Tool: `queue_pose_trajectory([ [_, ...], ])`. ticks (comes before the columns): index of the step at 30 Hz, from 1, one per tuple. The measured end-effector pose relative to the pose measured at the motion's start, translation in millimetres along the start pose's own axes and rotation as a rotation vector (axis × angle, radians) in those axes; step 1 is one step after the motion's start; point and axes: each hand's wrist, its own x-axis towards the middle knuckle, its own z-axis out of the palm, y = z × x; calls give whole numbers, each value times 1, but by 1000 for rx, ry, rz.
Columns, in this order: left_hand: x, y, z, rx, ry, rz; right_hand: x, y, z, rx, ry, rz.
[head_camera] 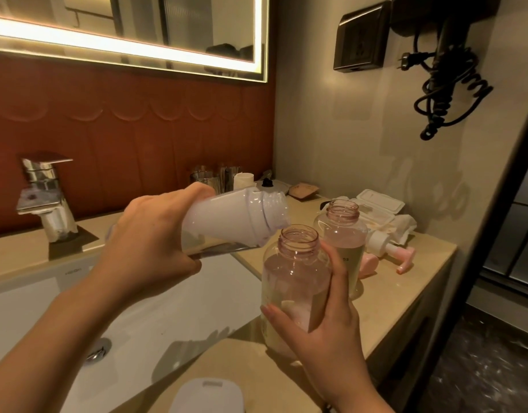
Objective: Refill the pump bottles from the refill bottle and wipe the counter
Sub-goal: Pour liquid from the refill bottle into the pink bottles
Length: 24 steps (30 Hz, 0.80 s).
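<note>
Dim warm light from the glaring mirror strip; wide-angle edges bend.

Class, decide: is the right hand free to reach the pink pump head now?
Probably not: the right hand grips the near pump bottle under the refill bottle; the pink pump head lies unblocked.

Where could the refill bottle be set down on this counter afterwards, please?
Bare counter lies between the pump heads and the front edge, also left of the faucet. The back, around the wipes pack and second bottle, is crowded.
</note>
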Motion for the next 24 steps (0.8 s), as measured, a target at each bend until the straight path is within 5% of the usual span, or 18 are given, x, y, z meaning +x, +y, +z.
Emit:
queue_pose_trajectory([
  [24,0,6,-5,99,-4,-6,0,5,0,-10,0,-45],
])
